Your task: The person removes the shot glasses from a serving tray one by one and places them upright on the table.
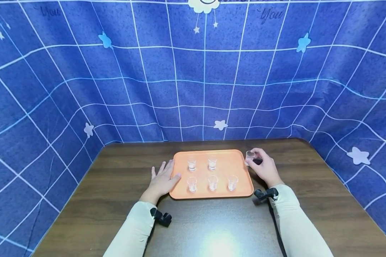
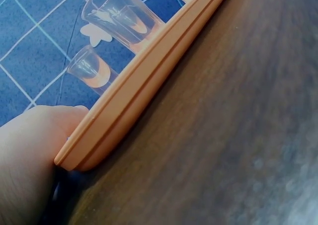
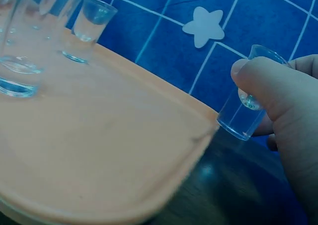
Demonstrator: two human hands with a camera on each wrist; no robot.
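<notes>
Starting far left, there's a wide stretch of wood-look tabletop (image 1: 115, 185) running from the slanting side edge over to the left hand (image 1: 162, 180), which is spread out flat-ish, fingers fanned toward the back, thumb laid over the rim of the orange rectangular tray (image 1: 229, 162). Tray's long axis goes left to right, rounded corners, sitting near the table's back edge with a narrow strip of wood behind it, then the blue star-print cloth (image 1: 186, 89) rising past that; way more table on the near side. On the tray, five clear shot glasses stand upright, mouths up: leftmost column has a back one (image 1: 192, 164) and a front one (image 1: 192, 184), middle column same deal, back (image 1: 212, 163) and front (image 1: 213, 183), then a single front-right one (image 1: 232, 183). They're all apart from each other, and behind that last one there's a decent patch of orange surface reaching the back right corner. Just off that corner is the held shot glass (image 1: 249, 156), pinched between thumb and fingers of the right hand (image 1: 266, 169), mouth up, long axis close to upright. Its base is right by the tray's rim; can't tell if they touch. Right of that hand, tabletop again, out to the slanting right edge.
</notes>
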